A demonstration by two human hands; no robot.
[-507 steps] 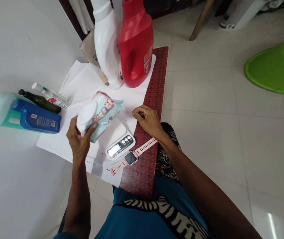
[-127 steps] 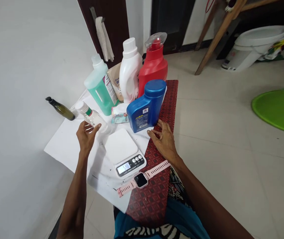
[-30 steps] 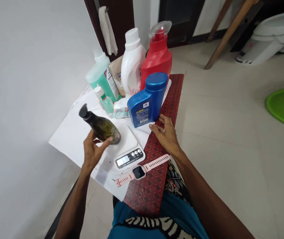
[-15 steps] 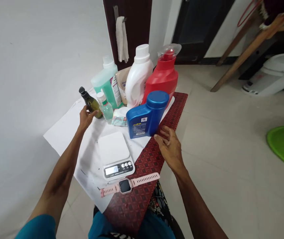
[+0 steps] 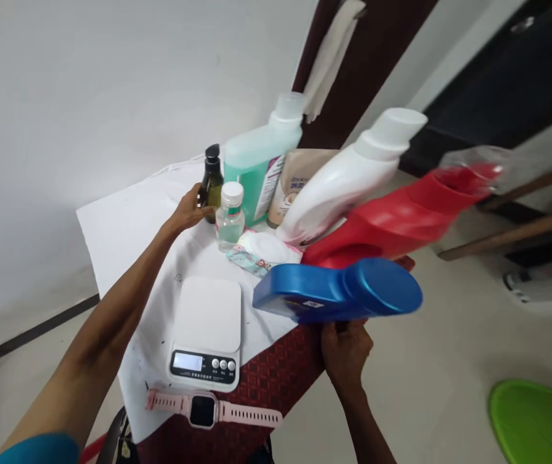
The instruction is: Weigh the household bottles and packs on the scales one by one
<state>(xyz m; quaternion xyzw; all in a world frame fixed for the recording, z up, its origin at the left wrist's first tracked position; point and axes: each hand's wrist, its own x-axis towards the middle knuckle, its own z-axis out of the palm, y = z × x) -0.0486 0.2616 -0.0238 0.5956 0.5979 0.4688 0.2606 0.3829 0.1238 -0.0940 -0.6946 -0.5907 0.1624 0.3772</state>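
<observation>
Left arm point(image 5: 125, 303) reaches forward over the worktop point(image 5: 276, 367); I have the left hand point(image 5: 192, 209) curled round the dark bottle point(image 5: 212, 183), upright within its grip, just beside the clear bottle point(image 5: 230, 222). Right hand point(image 5: 347, 357) at the blue bottle point(image 5: 333, 290), fingers partly hidden; I cannot tell its grip.

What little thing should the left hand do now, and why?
I'd let go of the dark green bottle: the left hand is holding it, but it looks upright on the white sheet, so it could probably stand alone.
</observation>
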